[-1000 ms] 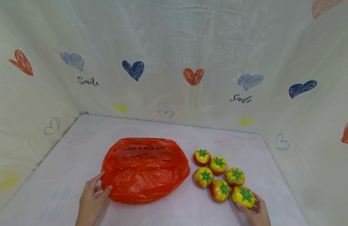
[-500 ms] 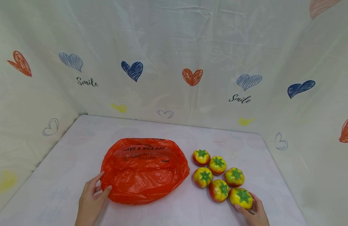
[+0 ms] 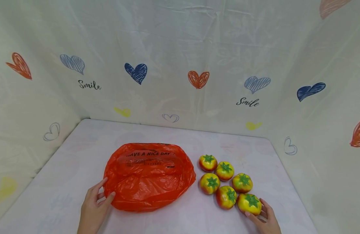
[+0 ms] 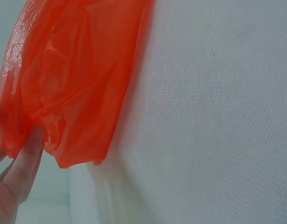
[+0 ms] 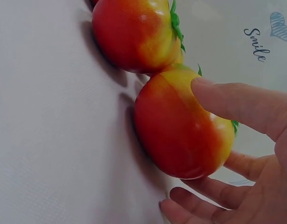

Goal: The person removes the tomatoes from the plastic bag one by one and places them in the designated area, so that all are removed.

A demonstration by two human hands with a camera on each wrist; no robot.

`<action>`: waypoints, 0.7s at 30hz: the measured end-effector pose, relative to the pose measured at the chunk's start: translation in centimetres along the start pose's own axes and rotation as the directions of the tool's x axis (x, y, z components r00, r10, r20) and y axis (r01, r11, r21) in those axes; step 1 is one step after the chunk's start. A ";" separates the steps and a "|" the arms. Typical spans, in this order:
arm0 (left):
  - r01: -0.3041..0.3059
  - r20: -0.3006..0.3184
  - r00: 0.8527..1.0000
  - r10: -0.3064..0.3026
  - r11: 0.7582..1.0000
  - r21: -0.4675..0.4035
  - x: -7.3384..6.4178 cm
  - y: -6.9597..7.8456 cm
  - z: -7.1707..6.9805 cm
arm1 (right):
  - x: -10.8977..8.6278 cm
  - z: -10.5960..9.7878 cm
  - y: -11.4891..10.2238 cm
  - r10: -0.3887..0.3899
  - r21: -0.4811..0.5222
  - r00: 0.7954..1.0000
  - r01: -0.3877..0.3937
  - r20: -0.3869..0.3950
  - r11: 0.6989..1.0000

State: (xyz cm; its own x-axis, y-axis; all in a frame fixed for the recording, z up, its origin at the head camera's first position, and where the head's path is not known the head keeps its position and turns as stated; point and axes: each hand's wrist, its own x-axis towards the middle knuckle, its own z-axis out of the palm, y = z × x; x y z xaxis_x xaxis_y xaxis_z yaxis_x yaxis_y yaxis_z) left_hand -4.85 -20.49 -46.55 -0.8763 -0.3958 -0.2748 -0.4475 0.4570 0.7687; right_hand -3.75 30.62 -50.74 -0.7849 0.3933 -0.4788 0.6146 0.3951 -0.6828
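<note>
A red plastic bag [image 3: 149, 187] with "HAVE A NICE DAY" printed on it lies on the table, its mouth spread wide. My left hand [image 3: 94, 206] grips its left edge between thumb and fingers; the left wrist view shows the thumb [image 4: 27, 161] against the red film. My right hand [image 3: 266, 219] holds a glossy yellow-red tomato [image 3: 249, 204] with a green star-shaped top, the nearest of a group. In the right wrist view the thumb [image 5: 236, 102] overlaps the upper side of that tomato [image 5: 176, 126], and the other fingers lie around its far side and below.
Several similar tomatoes [image 3: 226, 197] sit close together right of the bag, the held one beside them. The white-covered table [image 3: 174, 133] ends at a pale curtain [image 3: 168, 42] printed with hearts and "Smile".
The right hand and its tomato shifted slightly left toward the group, then the hand eased a little back to the right. The left hand and the bag stay in place.
</note>
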 end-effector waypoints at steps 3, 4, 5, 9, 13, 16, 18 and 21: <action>0.011 0.006 1.000 -0.011 1.000 0.002 -1.3 1.9 -0.7 | 0.9 0.0 0.7 -0.023 0.004 1.000 0.023 -0.019 1.000; 0.010 -0.005 1.000 -0.010 1.000 0.007 -1.1 1.7 -0.5 | 1.2 -0.1 1.1 -0.030 0.002 0.999 0.030 -0.027 1.000; 0.011 -0.012 1.000 -0.011 1.000 0.011 -1.0 1.5 -0.5 | 1.5 -0.1 1.3 -0.047 0.003 0.998 0.047 -0.038 0.999; 0.013 -0.068 0.998 -0.011 0.999 0.039 0.8 -0.9 0.5 | 1.7 -0.3 1.1 -0.095 -0.027 0.985 0.092 -0.145 0.995; -0.029 -0.049 0.998 0.031 0.999 0.025 1.2 -1.4 0.2 | 0.0 -0.4 -1.1 -0.155 -0.075 0.959 0.141 -0.235 0.987; -0.096 -0.073 0.992 0.100 0.994 0.045 1.3 -1.4 -0.2 | -1.4 -0.5 -3.0 -0.224 -0.068 0.943 0.213 -0.248 0.975; -0.142 -0.118 0.982 0.150 0.987 0.076 1.3 -1.2 -0.4 | -2.0 -0.4 -4.1 -0.246 -0.102 0.930 0.227 -0.273 0.969; -0.197 -0.176 0.961 0.212 0.976 0.098 0.6 0.4 -0.9 | -2.7 -0.4 -5.5 -0.269 -0.113 0.924 0.247 -0.273 0.962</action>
State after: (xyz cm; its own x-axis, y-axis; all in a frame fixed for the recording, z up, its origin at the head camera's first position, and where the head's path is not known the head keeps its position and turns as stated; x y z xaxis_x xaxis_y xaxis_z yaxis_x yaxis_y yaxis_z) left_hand -5.33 -21.27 -45.90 -0.9058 -0.4238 0.0001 -0.2815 0.6018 0.7474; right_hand -4.95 27.75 -45.48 -0.8687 0.4834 -0.1077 0.4063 0.5713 -0.7131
